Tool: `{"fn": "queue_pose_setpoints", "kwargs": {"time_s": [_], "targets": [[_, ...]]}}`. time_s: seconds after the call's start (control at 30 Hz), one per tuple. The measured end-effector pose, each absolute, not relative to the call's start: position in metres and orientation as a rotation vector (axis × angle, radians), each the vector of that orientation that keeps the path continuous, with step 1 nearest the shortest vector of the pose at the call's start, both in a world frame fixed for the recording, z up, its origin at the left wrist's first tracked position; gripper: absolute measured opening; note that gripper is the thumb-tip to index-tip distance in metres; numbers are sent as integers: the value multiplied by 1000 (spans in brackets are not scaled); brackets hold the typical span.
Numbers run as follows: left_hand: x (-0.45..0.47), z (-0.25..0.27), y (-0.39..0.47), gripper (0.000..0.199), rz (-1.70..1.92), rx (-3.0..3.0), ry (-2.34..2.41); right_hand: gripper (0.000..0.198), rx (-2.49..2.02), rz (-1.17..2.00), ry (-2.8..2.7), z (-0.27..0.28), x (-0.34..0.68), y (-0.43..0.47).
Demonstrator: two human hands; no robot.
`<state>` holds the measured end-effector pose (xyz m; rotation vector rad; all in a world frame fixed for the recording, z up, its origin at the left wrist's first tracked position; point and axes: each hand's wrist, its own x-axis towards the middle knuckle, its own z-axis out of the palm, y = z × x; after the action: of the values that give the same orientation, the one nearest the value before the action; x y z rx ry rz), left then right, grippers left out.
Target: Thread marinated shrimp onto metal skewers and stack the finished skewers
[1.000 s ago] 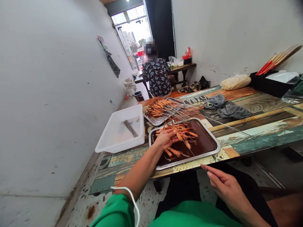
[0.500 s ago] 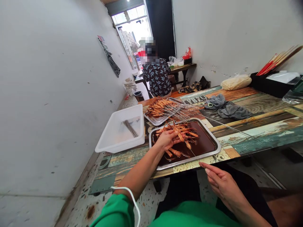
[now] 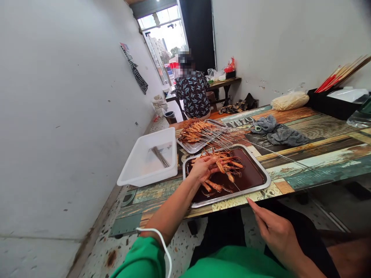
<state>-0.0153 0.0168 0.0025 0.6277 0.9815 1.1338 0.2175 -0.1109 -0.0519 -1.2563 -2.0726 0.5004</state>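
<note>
My left hand (image 3: pixel 204 168) is closed around an orange-brown piece that looks like a poultry foot (image 3: pixel 230 177), above a metal tray (image 3: pixel 267 180) of dark red-brown liquid. A thin metal skewer (image 3: pixel 239 189) runs from that foot's lower end toward me. At the table's front edge, my right hand (image 3: pixel 271 224) pinches the skewer's near end between thumb and fingers. Similar feet (image 3: pixel 215 186) lie in the liquid, partly hidden by my left hand. Behind, a second tray (image 3: pixel 194 149) bears a pile of skewered feet (image 3: pixel 191 131), their skewers pointing right.
Left of the trays stands a white plastic tub (image 3: pixel 145 178) with loose skewers (image 3: pixel 160 156). Grey cloths (image 3: pixel 286 135) and long skewers (image 3: pixel 282 154) lie to the right. Farther back are a bagged bundle (image 3: pixel 290 101) and a black box (image 3: pixel 327 104). A person (image 3: pixel 193 94) sits beyond the table.
My right hand has shifted slightly and its fingers have straightened along the skewer's near end. My left hand stays over the tray, holding the foot.
</note>
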Motion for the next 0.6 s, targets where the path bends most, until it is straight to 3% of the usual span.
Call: {"fn": "queue_pose_setpoints", "kwargs": {"time_s": [0.6], "targets": [[-9, 4, 15, 2, 1247, 595, 1009, 33, -1166, 578, -1876, -45, 221, -117]]}}
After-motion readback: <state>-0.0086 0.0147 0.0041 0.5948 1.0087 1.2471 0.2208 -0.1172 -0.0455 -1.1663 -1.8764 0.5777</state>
